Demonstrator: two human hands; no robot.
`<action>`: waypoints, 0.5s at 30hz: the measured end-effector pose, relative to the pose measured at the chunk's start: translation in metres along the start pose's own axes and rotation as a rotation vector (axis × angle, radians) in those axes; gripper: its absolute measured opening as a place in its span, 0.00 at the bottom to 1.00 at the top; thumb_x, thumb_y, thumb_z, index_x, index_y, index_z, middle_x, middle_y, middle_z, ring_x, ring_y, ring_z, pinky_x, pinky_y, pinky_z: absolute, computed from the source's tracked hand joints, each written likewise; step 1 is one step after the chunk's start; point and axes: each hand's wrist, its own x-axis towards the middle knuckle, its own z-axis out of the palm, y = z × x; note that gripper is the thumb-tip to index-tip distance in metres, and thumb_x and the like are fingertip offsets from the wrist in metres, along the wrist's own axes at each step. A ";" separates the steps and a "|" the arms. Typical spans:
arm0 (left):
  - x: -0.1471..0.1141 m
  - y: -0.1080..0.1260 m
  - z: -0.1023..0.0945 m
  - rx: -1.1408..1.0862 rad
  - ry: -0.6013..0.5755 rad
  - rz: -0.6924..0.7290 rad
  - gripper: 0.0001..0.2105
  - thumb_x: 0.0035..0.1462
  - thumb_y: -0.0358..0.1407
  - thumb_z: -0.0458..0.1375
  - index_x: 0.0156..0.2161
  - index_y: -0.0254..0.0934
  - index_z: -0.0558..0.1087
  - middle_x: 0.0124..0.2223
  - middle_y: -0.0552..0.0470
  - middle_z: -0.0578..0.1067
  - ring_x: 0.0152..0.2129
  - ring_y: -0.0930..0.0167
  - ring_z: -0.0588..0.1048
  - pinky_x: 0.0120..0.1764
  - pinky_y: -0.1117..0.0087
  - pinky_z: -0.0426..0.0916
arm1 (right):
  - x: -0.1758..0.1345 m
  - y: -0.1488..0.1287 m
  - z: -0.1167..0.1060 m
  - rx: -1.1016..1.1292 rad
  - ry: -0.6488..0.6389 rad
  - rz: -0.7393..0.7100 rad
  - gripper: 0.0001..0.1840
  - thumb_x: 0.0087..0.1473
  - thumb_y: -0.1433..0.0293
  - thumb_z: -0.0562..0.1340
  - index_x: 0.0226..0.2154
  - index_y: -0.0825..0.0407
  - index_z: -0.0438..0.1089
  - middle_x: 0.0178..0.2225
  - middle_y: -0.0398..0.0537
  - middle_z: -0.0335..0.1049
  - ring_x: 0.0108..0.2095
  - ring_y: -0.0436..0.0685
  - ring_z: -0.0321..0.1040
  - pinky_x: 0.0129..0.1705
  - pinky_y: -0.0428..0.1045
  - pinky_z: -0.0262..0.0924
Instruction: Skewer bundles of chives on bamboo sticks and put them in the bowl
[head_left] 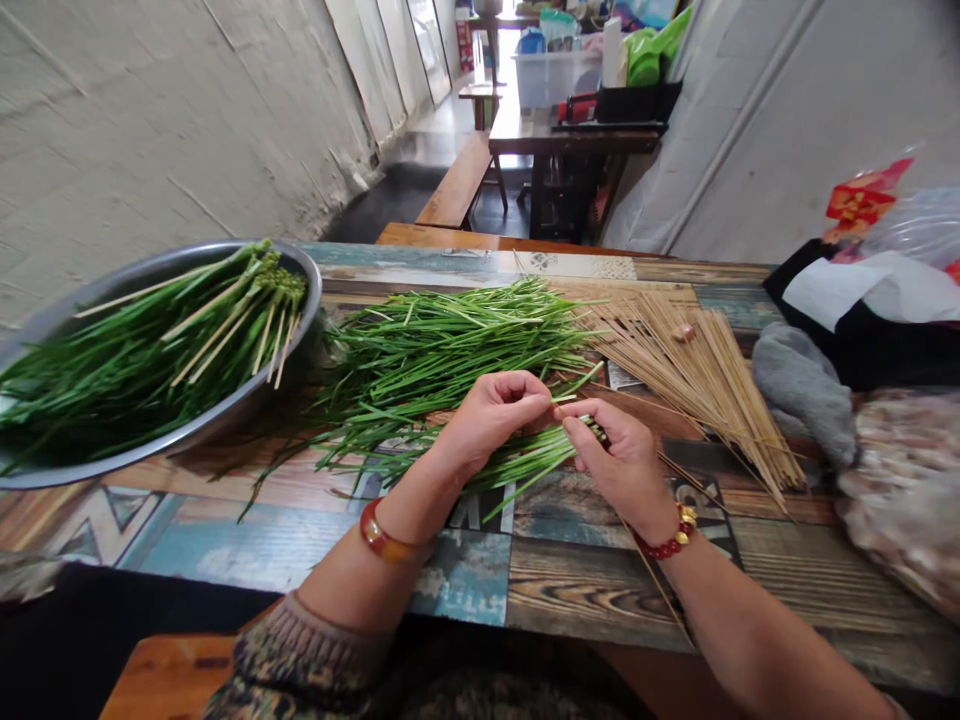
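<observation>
My two hands meet over the table, fingertips almost touching. My left hand [499, 410] is closed in a pinch at the pale end of a garlic chive; the exact spot is partly hidden by the fingers. In my right hand [624, 455], also closed, is a thin bamboo skewer [660, 590] whose long end slants down toward the table's front edge. Cut chive stems [536, 458] lie beneath and between both hands. Just beyond them spreads a loose pile of green garlic chives [457, 340]. Many bare bamboo skewers [712, 385] fan out to the right.
A metal basin [319, 290] at the left holds skewered chive bundles [187, 340]. On the right are a grey cloth [802, 385], a plastic bag of pale pieces [904, 480] and a black bag [847, 345]. A bench [457, 185] and another table [577, 138] stand beyond.
</observation>
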 end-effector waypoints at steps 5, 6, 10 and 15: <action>0.000 0.001 -0.001 -0.030 -0.029 -0.025 0.09 0.48 0.36 0.61 0.23 0.32 0.70 0.21 0.56 0.69 0.18 0.80 0.60 0.23 0.77 0.53 | 0.000 0.000 -0.001 -0.030 -0.012 -0.017 0.12 0.57 0.62 0.58 0.34 0.50 0.73 0.19 0.41 0.68 0.18 0.50 0.65 0.19 0.44 0.57; 0.000 0.001 -0.001 -0.040 -0.033 -0.032 0.09 0.48 0.36 0.61 0.23 0.32 0.70 0.21 0.56 0.68 0.17 0.80 0.60 0.22 0.77 0.52 | 0.000 0.000 -0.002 -0.038 -0.013 -0.020 0.11 0.57 0.62 0.58 0.34 0.50 0.73 0.19 0.41 0.68 0.18 0.50 0.65 0.19 0.44 0.57; 0.000 0.001 0.000 -0.076 -0.038 -0.058 0.09 0.46 0.36 0.61 0.23 0.32 0.69 0.20 0.56 0.67 0.16 0.81 0.58 0.21 0.76 0.50 | 0.000 -0.001 -0.001 -0.068 -0.009 -0.033 0.11 0.57 0.62 0.57 0.33 0.50 0.72 0.19 0.41 0.68 0.19 0.51 0.66 0.20 0.44 0.57; 0.001 0.001 -0.001 -0.110 -0.067 -0.090 0.10 0.45 0.36 0.62 0.22 0.32 0.69 0.18 0.58 0.64 0.15 0.81 0.57 0.20 0.76 0.48 | 0.000 -0.004 -0.001 -0.111 -0.009 -0.050 0.09 0.57 0.64 0.58 0.32 0.50 0.71 0.18 0.41 0.67 0.20 0.51 0.66 0.20 0.44 0.56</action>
